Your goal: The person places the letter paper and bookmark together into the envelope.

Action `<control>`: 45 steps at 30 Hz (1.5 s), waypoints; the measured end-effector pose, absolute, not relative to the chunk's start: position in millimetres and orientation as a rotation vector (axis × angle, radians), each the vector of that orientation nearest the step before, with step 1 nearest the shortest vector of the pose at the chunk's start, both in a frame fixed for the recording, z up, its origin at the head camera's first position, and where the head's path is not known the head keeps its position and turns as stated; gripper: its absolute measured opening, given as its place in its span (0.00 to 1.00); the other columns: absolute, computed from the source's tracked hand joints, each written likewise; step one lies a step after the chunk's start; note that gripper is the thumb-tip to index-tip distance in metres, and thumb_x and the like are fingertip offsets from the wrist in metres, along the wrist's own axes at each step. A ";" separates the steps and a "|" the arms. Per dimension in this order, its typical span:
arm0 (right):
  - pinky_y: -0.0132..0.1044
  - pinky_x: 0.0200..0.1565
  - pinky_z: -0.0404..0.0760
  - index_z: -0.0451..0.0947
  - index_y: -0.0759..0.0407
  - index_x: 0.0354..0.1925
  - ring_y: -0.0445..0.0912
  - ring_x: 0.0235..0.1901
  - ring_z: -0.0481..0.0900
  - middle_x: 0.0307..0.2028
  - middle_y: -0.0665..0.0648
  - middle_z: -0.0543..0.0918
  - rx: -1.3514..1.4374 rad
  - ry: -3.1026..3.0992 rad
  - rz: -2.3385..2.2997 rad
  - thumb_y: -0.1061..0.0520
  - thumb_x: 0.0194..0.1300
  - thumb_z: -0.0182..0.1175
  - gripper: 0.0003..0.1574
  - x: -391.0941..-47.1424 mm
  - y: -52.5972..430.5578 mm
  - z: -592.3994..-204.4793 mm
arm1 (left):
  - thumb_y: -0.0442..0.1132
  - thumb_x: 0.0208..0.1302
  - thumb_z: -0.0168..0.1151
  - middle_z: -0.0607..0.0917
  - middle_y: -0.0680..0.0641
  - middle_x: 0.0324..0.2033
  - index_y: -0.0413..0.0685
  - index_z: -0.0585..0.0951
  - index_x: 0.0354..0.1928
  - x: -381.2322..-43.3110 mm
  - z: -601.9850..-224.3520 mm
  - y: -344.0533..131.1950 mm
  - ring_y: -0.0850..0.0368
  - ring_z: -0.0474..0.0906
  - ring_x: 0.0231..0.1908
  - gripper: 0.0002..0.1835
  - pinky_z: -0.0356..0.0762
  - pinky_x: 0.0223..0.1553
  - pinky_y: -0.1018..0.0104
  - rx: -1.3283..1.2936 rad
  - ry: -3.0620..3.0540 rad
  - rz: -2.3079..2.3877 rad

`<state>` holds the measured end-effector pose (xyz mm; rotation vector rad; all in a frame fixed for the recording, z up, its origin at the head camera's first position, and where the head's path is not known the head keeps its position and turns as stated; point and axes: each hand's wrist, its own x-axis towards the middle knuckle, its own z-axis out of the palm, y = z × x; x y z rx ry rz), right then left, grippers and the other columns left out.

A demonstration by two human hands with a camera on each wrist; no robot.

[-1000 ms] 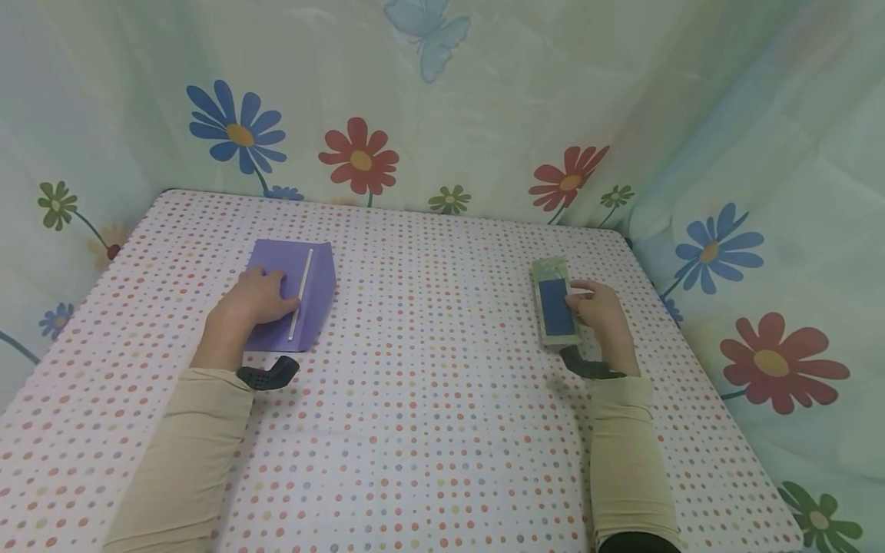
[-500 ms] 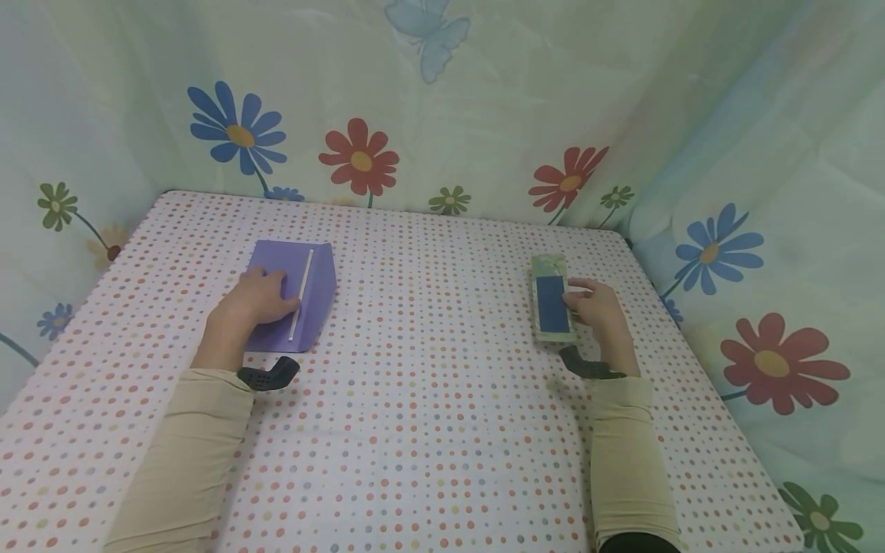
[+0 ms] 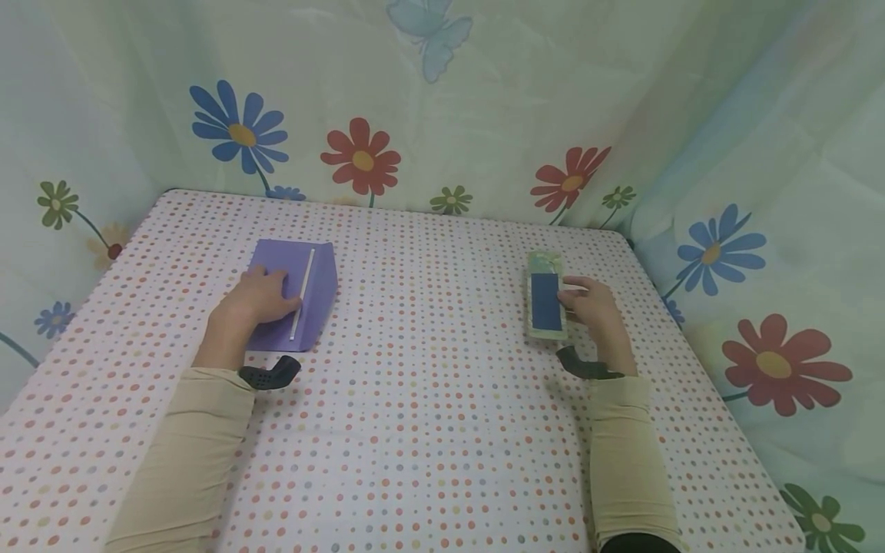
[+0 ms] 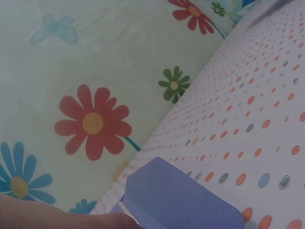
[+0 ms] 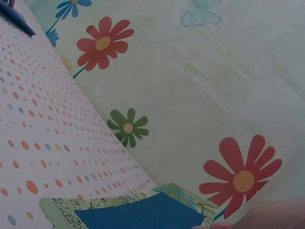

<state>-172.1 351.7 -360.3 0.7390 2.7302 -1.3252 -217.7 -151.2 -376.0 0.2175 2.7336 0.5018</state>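
A purple envelope [image 3: 318, 299] with a narrow white strip along its flap lies at the left of the dotted table. On it rests my left hand [image 3: 252, 299], fingers spread over the body and thumb at the strip; in the left wrist view that thumb meets the strip beside the purple flap [image 4: 176, 191]. To the right, my right hand [image 3: 593, 303] pinches the right edge of a slim green patterned packet [image 3: 546, 263] bearing a dark blue panel [image 3: 546, 302]. The packet's patterned border [image 5: 59, 210] shows in the right wrist view, where its lower part is cut off.
A white tablecloth [image 3: 429, 384] with coloured dots covers the table, spanning the gap between both hands. Flowered curtains [image 3: 484, 100] enclose the back and sides. Dark curved pieces, such as the left one [image 3: 273, 374], stick out by each wrist.
My right hand has shifted slightly left, and the packet in it has moved left and a little up in view, turning more upright. My left hand and the envelope stay put.
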 end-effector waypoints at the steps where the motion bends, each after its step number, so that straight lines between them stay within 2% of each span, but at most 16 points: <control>1: 0.49 0.57 0.76 0.57 0.58 0.71 0.57 0.58 0.74 0.63 0.68 0.71 0.737 2.728 -1.333 0.60 0.71 0.50 0.32 -172.2 350.4 -360.2 | 0.51 0.65 0.50 0.48 0.22 0.66 0.31 0.52 0.70 -217.7 -376.1 -151.1 0.21 0.42 0.66 0.41 0.55 0.61 0.29 0.215 2.733 0.503; 8: 0.46 0.56 0.77 0.57 0.58 0.71 0.55 0.58 0.74 0.63 0.67 0.71 0.725 2.718 -1.337 0.58 0.70 0.52 0.33 -173.8 342.4 -357.9 | 0.51 0.65 0.50 0.48 0.22 0.67 0.31 0.53 0.70 -218.2 -376.9 -150.3 0.21 0.42 0.67 0.41 0.55 0.61 0.29 0.213 2.735 0.500; 12: 0.42 0.49 0.81 0.61 0.56 0.69 0.47 0.49 0.79 0.60 0.66 0.74 0.725 2.735 -1.337 0.57 0.69 0.55 0.32 -172.6 338.9 -355.1 | 0.51 0.65 0.50 0.48 0.21 0.67 0.30 0.53 0.70 -218.9 -377.7 -150.0 0.21 0.43 0.66 0.40 0.56 0.61 0.29 0.218 2.743 0.495; 15: 0.39 0.45 0.82 0.63 0.56 0.68 0.41 0.41 0.79 0.58 0.66 0.75 0.703 2.749 -1.341 0.58 0.68 0.55 0.31 -171.4 337.0 -353.7 | 0.51 0.65 0.51 0.49 0.21 0.66 0.30 0.53 0.70 -219.1 -378.0 -149.4 0.21 0.44 0.66 0.40 0.57 0.61 0.29 0.215 2.749 0.495; 17: 0.37 0.43 0.82 0.63 0.57 0.68 0.40 0.39 0.79 0.58 0.66 0.75 0.698 2.751 -1.351 0.58 0.68 0.55 0.31 -171.3 335.4 -353.6 | 0.51 0.64 0.51 0.49 0.21 0.66 0.30 0.53 0.70 -219.2 -377.9 -149.0 0.21 0.44 0.66 0.41 0.57 0.61 0.29 0.214 2.751 0.494; 23: 0.34 0.42 0.82 0.60 0.56 0.70 0.47 0.46 0.79 0.59 0.65 0.75 0.677 2.741 -1.351 0.58 0.70 0.52 0.32 -171.8 331.9 -353.8 | 0.51 0.65 0.51 0.49 0.21 0.66 0.30 0.53 0.70 -219.9 -377.4 -148.3 0.21 0.44 0.66 0.41 0.58 0.60 0.29 0.213 2.751 0.489; 27: 0.35 0.45 0.82 0.59 0.57 0.70 0.52 0.51 0.78 0.60 0.67 0.73 0.639 2.740 -1.342 0.58 0.70 0.52 0.32 -171.8 330.8 -353.3 | 0.51 0.64 0.51 0.49 0.21 0.66 0.29 0.53 0.69 -221.0 -377.8 -148.3 0.20 0.44 0.66 0.41 0.58 0.60 0.29 0.213 2.748 0.495; 30: 0.37 0.45 0.82 0.60 0.59 0.69 0.51 0.49 0.79 0.59 0.67 0.74 0.626 2.744 -1.340 0.59 0.70 0.52 0.31 -172.0 328.9 -353.3 | 0.51 0.64 0.51 0.49 0.20 0.66 0.29 0.53 0.69 -221.6 -378.4 -148.7 0.20 0.44 0.66 0.41 0.58 0.60 0.29 0.222 2.749 0.495; 35: 0.36 0.42 0.82 0.62 0.59 0.68 0.43 0.41 0.80 0.57 0.66 0.76 0.630 2.754 -1.353 0.60 0.70 0.52 0.30 -171.9 324.0 -352.3 | 0.51 0.64 0.51 0.49 0.21 0.66 0.30 0.53 0.70 -221.3 -379.3 -149.6 0.21 0.44 0.66 0.41 0.57 0.60 0.29 0.210 2.749 0.494; 45: 0.33 0.41 0.81 0.60 0.58 0.69 0.51 0.49 0.78 0.58 0.66 0.74 0.587 2.724 -1.364 0.59 0.71 0.51 0.31 -172.7 318.2 -349.2 | 0.50 0.64 0.50 0.49 0.22 0.66 0.30 0.54 0.69 -219.2 -378.0 -151.1 0.22 0.44 0.66 0.40 0.56 0.62 0.30 0.219 2.744 0.500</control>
